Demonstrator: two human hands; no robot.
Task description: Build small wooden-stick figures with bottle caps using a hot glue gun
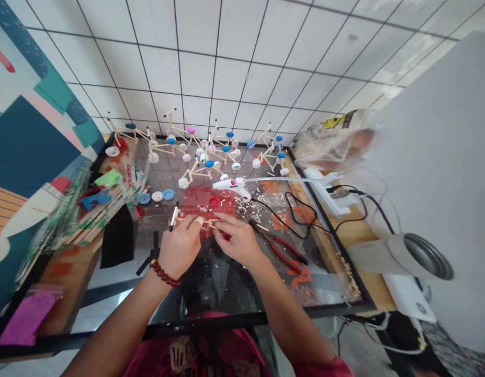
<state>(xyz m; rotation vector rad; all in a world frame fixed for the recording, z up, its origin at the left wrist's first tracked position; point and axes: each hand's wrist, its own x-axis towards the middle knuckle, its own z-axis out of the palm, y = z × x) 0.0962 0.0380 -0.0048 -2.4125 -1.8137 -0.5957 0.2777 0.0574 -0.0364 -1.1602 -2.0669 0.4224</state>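
Near the middle of the glass table, my left hand [182, 245] has its fingers closed on a small frame of thin wooden sticks [206, 224]. A black-tipped stick piece [173, 214] rises beside its fingers. From the other side, my right hand [235, 238] pinches the same frame with thumb and fingers. Just beyond the hands, a red cap [214, 202] lies on a red patch. A white glue gun [232, 186] rests behind it, its cable trailing right. Red-handled pliers [283, 248] lie right of my right hand.
Several stick models with bottle-cap wheels [209, 164] stand along the back. Loose caps [157, 196], bundled sticks [91, 228] and black cloth [119, 238] lie left. A pink packet [28, 317] sits front left. A power strip [331, 193] and a grey cylinder [399, 255] are right.
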